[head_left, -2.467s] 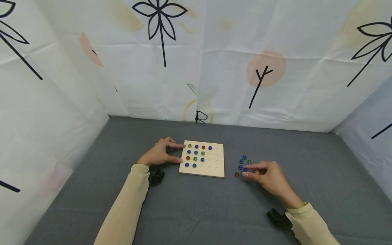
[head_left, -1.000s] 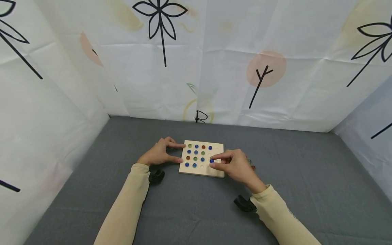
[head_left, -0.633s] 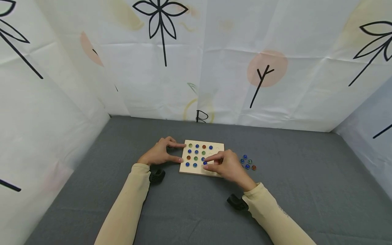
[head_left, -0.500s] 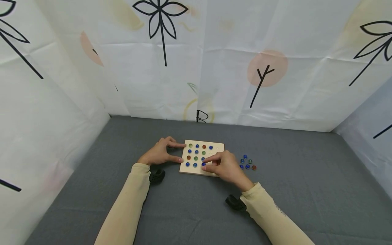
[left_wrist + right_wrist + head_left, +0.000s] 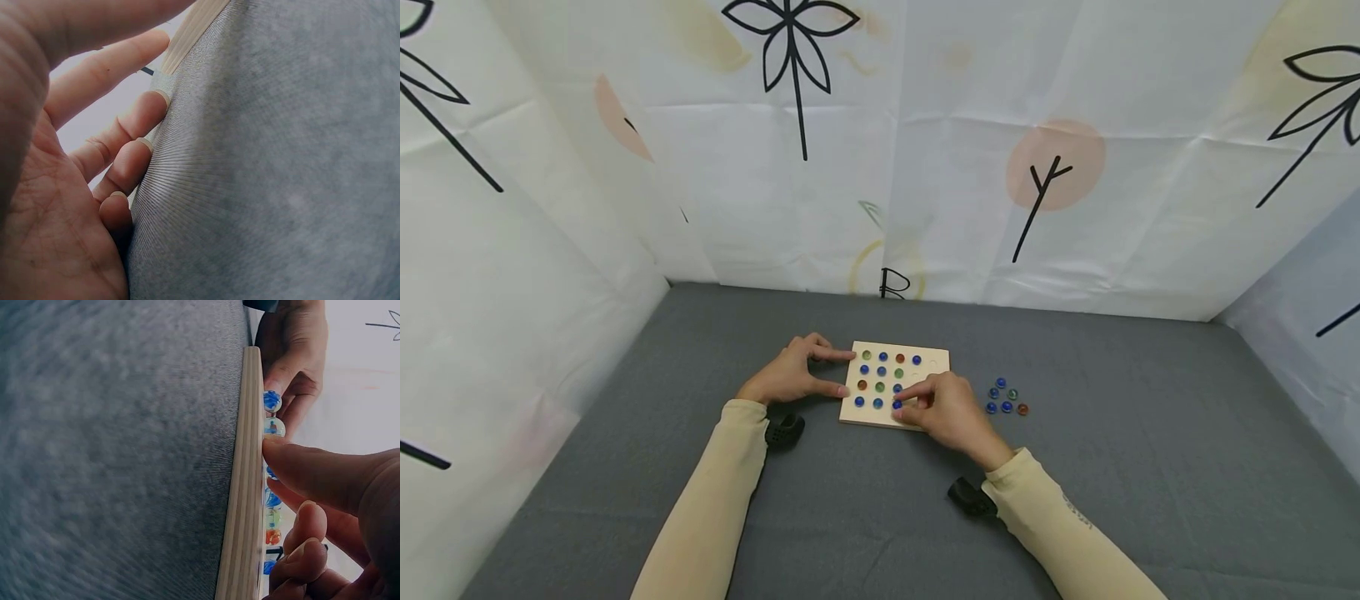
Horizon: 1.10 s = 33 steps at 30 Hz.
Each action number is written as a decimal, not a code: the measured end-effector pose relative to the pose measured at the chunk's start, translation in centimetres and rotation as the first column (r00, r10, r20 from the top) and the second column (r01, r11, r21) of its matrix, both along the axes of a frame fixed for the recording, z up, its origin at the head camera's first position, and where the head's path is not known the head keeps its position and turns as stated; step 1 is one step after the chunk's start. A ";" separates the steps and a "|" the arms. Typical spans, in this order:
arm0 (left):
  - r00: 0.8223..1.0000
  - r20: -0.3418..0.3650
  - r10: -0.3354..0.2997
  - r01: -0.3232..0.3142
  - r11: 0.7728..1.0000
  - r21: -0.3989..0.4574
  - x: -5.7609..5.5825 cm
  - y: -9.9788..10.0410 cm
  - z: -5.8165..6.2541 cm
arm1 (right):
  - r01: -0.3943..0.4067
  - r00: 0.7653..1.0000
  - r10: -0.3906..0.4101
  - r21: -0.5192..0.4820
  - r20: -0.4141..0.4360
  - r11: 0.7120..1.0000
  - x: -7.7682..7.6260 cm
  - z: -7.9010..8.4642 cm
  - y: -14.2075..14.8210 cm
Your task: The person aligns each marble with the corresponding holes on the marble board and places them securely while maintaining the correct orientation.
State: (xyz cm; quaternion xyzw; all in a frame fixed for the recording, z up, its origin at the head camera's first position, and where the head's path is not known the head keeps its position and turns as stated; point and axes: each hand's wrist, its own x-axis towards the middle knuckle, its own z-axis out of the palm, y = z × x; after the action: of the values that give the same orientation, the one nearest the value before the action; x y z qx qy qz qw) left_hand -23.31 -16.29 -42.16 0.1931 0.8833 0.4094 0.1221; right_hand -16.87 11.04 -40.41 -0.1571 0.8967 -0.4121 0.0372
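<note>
A square wooden board [image 5: 942, 357] with rows of round hollows lies on the table, its left part set with blue, green and red marbles. My left hand [image 5: 793, 372] touches the board's left edge with index fingertip and thumb tip; in the left wrist view its other fingers [image 5: 128, 165] are loosely bent. At the front row, my right hand [image 5: 953, 412] pinches a blue marble [image 5: 897, 405] between thumb and index finger, down at the board. The right wrist view shows the thumb [image 5: 312, 472] over the board's edge [image 5: 244, 487], hiding most of that marble.
Right of the board lies a loose group of several marbles: blue ones [image 5: 1001, 383], a green one [image 5: 1012, 394] and a red one [image 5: 1023, 409]. Grey cloth [image 5: 1112, 400] covers the table. A white printed curtain [image 5: 955, 208] stands behind.
My right hand has taken a blue marble from the loose group and carried it left to the board's front row, lowering it there. The left hand has stayed at the edge.
</note>
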 end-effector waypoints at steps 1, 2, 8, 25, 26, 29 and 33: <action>1.000 0.001 0.000 0.000 1.000 0.001 0.0 0.0 0.0 | 0.002 1.000 -0.002 0.002 0.000 1.000 0.0 0.0 0.0; 1.000 0.001 0.000 0.000 1.000 0.002 0.0 0.0 0.0 | 0.004 1.000 -0.004 0.004 0.001 1.000 0.0 -0.1 -0.1; 1.000 -0.004 -0.007 0.007 1.000 0.003 0.0 -0.1 0.0 | 0.017 1.000 -0.017 0.014 0.002 1.000 0.0 -0.2 -0.2; 1.000 0.009 -0.009 0.008 1.000 0.013 0.1 -0.1 0.1 | 0.023 1.000 -0.023 0.034 -0.008 0.999 -0.1 -0.1 -0.2; 1.000 0.011 -0.006 0.006 1.000 0.010 0.1 -0.1 0.1 | 0.024 1.000 -0.023 0.033 -0.009 0.999 -0.1 -0.1 -0.2; 1.000 0.015 -0.002 0.002 1.000 0.005 0.1 0.0 0.2 | 0.025 1.000 -0.025 0.032 -0.007 0.999 -0.1 -0.1 -0.2; 1.000 0.017 0.001 -0.001 1.000 0.002 0.0 0.0 0.1 | 0.025 1.000 -0.025 0.029 0.002 0.999 -0.1 0.0 -0.1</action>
State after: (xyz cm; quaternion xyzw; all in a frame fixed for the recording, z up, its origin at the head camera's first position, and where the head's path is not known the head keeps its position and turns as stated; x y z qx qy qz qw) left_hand -23.30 -16.27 -42.05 0.1893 0.8819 0.4119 0.1291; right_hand -16.94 10.95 -40.46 -0.1447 0.9045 -0.3997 0.0352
